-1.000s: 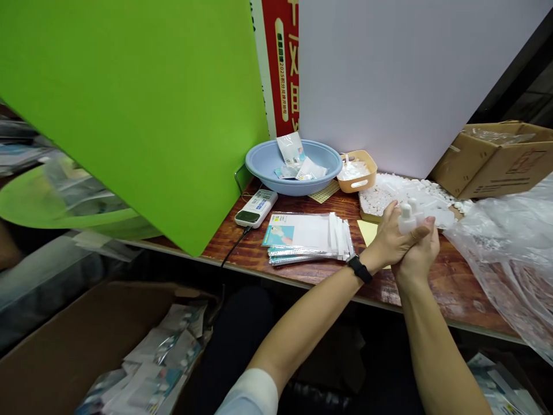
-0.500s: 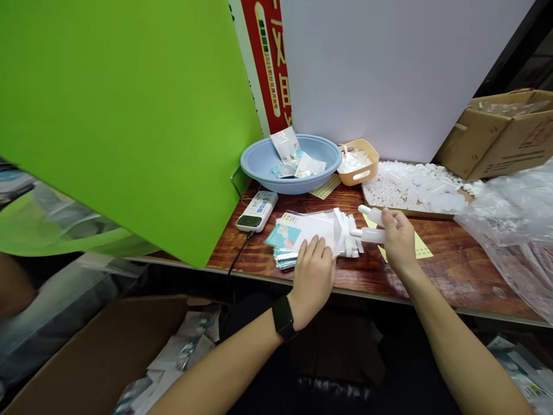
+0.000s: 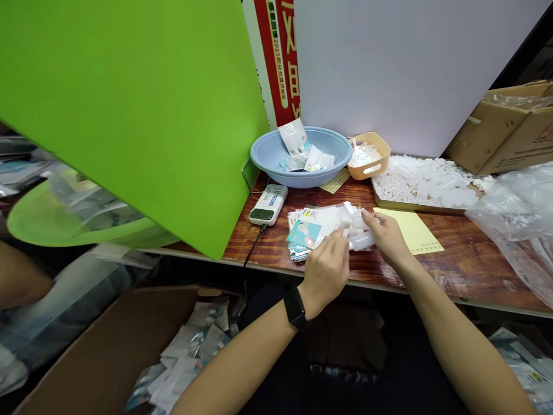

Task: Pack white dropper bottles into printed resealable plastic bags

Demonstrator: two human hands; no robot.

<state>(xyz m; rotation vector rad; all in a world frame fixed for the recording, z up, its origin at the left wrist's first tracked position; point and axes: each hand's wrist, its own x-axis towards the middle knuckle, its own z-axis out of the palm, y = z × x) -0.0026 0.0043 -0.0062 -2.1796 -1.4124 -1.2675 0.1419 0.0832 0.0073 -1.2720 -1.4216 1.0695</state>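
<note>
White plastic bottle, lying on its side at centre right of the frame, on my feed. Its long axis runs nearly left to right, tipped slightly up at the right; fingers and clear film hide which way its nozzle points. It sits at the right end of a stack of printed packets, on a varnished wooden table.

Right hand: reaches in from the lower right, wrist low and palm down. Its fingers are loosely curved, partly closed, and their tips touch the bottle end of the stack. I cannot tell whether they grip the bottle.

Left hand: rises from the lower centre, with a black wristwatch on the wrist. Its fingers bend forward onto the packets, just beside the bottle; I cannot tell whether they are gripping.

Surroundings: a yellow sheet lies right of the right hand. A blue basin and a tan basket stand at upper centre.
</note>
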